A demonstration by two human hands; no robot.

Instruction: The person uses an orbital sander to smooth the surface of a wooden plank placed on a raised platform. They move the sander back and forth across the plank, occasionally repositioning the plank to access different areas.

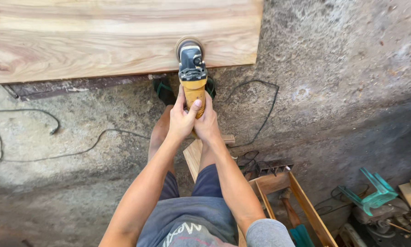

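- The left hand (181, 120) has its grip wrapped tight on the yellow body of an angle grinder (192, 73), thumb laid up along the handle.
- The right hand (208, 124) is closed round the same handle just beside the left; its fingers sit on the far side and are mostly hidden.
- The grinder's round sanding disc (185, 44) rests on a large pale wooden slab (114, 36); the black head covers most of the disc, so only its upper rim shows.
- The slab is cut off at the top and left edges; what carries it is out of sight beneath it.
- Two dark sandals (164, 91) show under the slab's edge; the right one is largely hidden behind the grinder.
- A black cord (27, 114) trails over the rough concrete floor (342, 91); where it ends cannot be made out.
- At lower right, a wooden frame (306, 208) and a teal plastic piece (374, 192) lie in clutter, partly cropped and hard to identify.
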